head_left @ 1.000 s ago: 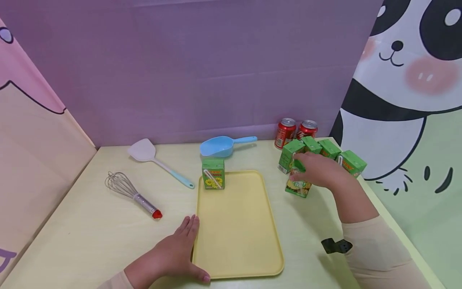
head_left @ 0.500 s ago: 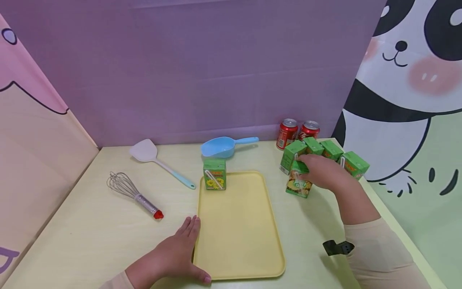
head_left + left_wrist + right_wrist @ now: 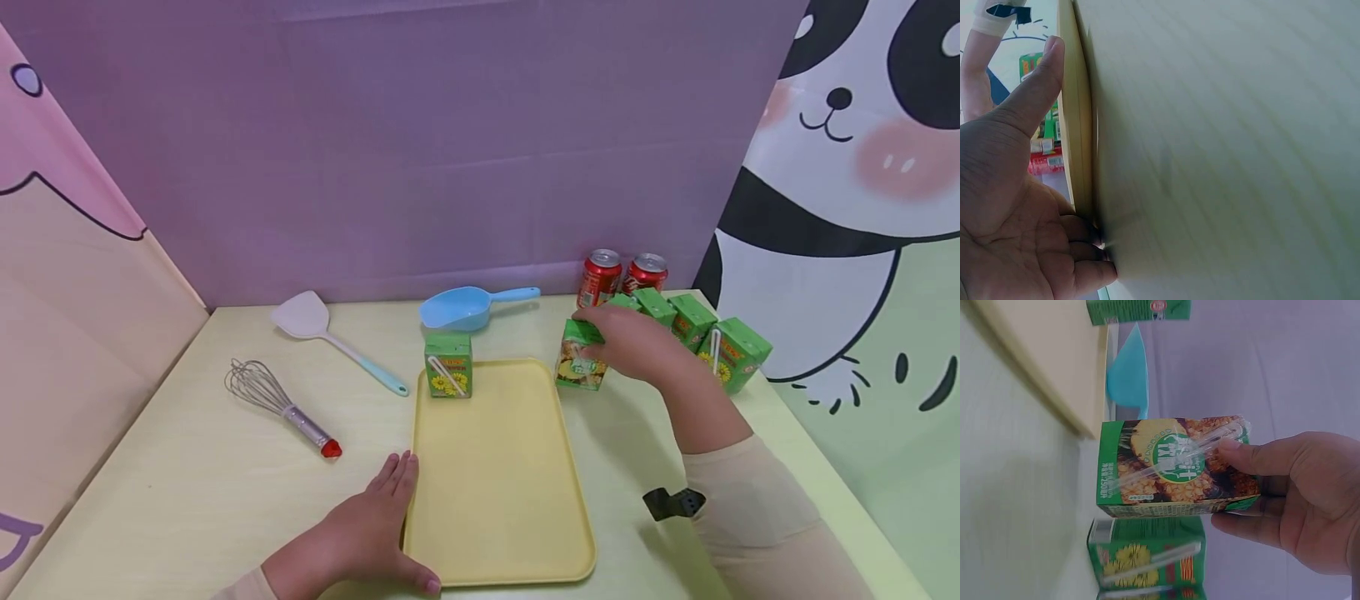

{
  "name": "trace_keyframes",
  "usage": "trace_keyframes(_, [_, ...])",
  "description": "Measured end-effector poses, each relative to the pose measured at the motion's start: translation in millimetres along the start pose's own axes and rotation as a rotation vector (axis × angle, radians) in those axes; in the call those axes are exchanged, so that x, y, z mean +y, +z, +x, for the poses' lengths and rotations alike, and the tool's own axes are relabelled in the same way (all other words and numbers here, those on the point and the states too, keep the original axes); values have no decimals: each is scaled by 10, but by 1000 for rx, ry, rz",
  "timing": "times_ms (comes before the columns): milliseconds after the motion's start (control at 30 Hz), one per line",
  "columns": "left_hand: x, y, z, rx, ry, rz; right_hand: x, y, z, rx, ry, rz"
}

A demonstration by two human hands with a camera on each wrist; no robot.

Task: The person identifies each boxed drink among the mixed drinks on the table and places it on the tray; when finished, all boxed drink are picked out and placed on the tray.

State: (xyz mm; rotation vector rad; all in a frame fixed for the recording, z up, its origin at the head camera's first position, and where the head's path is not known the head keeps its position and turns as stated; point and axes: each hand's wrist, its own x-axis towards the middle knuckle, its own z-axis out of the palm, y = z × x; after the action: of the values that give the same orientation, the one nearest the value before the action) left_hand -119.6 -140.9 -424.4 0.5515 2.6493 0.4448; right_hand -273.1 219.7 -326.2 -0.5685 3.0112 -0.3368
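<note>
In the head view my right hand grips a pineapple juice box by its upper part, just right of the yellow tray. The right wrist view shows this juice box with a wrapped straw on its front, thumb on one face and fingers behind. My left hand lies against the tray's near left corner, fingers along the left edge and thumb at the front edge. Close up in the left wrist view, the left hand touches the tray's side wall. A green flower-print drink carton stands at the tray's back left corner.
Several green drink cartons stand at the back right, partly behind my right hand. Two red cans are behind them. A blue scoop lies behind the tray; a spatula and whisk lie to its left.
My right hand has moved left with the pineapple juice box, from beside the other cartons toward the tray. The left hand has stayed at the tray's corner.
</note>
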Motion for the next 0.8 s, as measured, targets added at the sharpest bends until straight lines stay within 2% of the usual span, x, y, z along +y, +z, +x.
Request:
trace_keyframes(200, [-1,2,-6,-1,0,3,-209,42,150,22,-87,2])
trace_keyframes(433, [-3,1,2,1,-4,-4,-417,165,279,4,-137,21])
trace_keyframes(800, [-13,20,14,-13,-17,-5,-529,355,398,-12,-169,13])
